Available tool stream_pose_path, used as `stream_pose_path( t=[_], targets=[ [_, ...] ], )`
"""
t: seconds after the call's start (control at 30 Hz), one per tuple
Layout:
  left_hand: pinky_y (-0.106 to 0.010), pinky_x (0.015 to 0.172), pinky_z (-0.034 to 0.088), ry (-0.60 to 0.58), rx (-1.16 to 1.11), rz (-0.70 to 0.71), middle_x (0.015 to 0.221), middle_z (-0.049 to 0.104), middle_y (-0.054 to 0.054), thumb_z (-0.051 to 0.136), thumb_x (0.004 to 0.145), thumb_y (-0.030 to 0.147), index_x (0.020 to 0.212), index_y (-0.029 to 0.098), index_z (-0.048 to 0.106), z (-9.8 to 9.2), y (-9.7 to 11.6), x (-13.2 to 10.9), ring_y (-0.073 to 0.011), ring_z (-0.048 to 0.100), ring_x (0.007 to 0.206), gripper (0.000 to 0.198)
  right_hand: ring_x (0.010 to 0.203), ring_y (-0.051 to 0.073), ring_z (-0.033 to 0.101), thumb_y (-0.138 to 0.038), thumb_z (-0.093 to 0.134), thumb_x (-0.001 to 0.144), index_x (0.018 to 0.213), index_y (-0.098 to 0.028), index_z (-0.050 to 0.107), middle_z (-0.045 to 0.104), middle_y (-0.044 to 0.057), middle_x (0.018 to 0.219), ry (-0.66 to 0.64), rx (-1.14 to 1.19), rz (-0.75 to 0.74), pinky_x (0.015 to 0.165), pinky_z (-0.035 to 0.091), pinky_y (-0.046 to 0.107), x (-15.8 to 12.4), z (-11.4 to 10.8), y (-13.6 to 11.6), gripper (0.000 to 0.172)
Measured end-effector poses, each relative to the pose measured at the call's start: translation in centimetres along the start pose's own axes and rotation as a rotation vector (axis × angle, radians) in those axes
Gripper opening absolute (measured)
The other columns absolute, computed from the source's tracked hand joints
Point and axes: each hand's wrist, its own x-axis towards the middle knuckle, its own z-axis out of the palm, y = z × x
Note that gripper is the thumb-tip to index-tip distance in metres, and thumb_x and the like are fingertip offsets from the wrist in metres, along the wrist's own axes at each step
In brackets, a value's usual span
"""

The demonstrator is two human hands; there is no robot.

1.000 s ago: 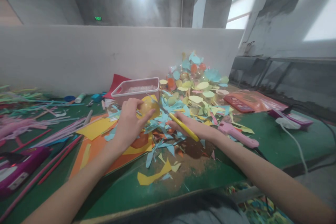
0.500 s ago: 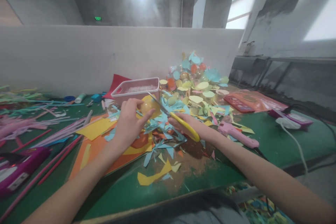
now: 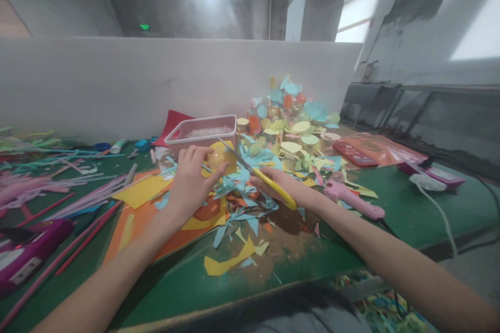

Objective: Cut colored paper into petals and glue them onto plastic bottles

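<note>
My left hand (image 3: 194,169) grips a rounded, see-through yellow piece (image 3: 219,158) between thumb and fingers, with yellow paper showing behind it. My right hand (image 3: 275,183) is closed round yellow-handled scissors (image 3: 269,183). Their blades point up and left, across the right side of the yellow paper; whether they touch it I cannot tell. Under both hands lie blue, yellow and orange paper scraps (image 3: 253,221). Orange and yellow paper sheets (image 3: 146,190) lie below my left wrist.
A pink tray (image 3: 201,120) of small clear pieces stands behind my left hand. Beyond my right hand rises a pile of paper-topped clear balls (image 3: 291,114). A pink glue gun (image 3: 353,199) lies by my right forearm. Thin coloured sticks (image 3: 89,192) and a purple device (image 3: 33,252) lie left.
The yellow piece and its paper have turned slightly in my left hand, and the scissors' tips have shifted a little left. Both hands otherwise keep their places.
</note>
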Motion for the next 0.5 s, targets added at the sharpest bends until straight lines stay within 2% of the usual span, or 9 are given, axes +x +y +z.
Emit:
stream_pose_path(
  t=[0.17,0.3,0.4,0.5],
  targets=[
    [-0.041,0.087,0.044,0.015,-0.009,-0.024,0.099,0.06,-0.008,0.064,0.088,0.044,0.105,0.023,0.059,0.08,0.12,-0.02,-0.0277,0.053,0.096,0.028,0.055,0.01,0.035,-0.077,0.053,0.082,0.075,-0.021,0.046,0.041,-0.006,0.063,0.016,0.028,0.058,0.053,0.027,0.026,0.11,0.1,-0.04,0.057],
    [-0.044,0.092,0.043,0.009,0.015,-0.03,0.105,0.058,-0.009,0.062,0.088,0.04,0.112,0.024,0.058,0.15,0.19,-0.05,-0.0287,0.053,0.101,0.029,0.053,0.011,0.033,-0.081,0.048,0.082,0.074,-0.022,0.044,0.038,-0.006,0.059,0.001,0.04,0.071,0.051,0.025,0.027,-0.12,-0.04,-0.36,0.06],
    [-0.043,0.093,0.043,0.005,0.023,-0.018,0.107,0.056,-0.008,0.062,0.088,0.038,0.115,0.024,0.057,0.24,0.1,-0.16,-0.0285,0.052,0.105,0.031,0.056,0.013,0.038,-0.08,0.044,0.085,0.078,-0.023,0.044,0.043,-0.004,0.063,-0.01,0.016,0.015,0.054,0.031,0.029,-0.46,-0.28,-0.54,0.058],
    [-0.044,0.095,0.043,-0.001,0.032,-0.003,0.11,0.055,-0.01,0.062,0.089,0.037,0.119,0.022,0.057,0.39,-0.06,-0.3,-0.0287,0.051,0.108,0.034,0.065,0.018,0.047,-0.077,0.05,0.085,0.085,-0.024,0.048,0.053,0.0,0.071,-0.012,0.038,-0.017,0.061,0.039,0.033,-0.8,-0.52,-0.61,0.053]
  ],
)
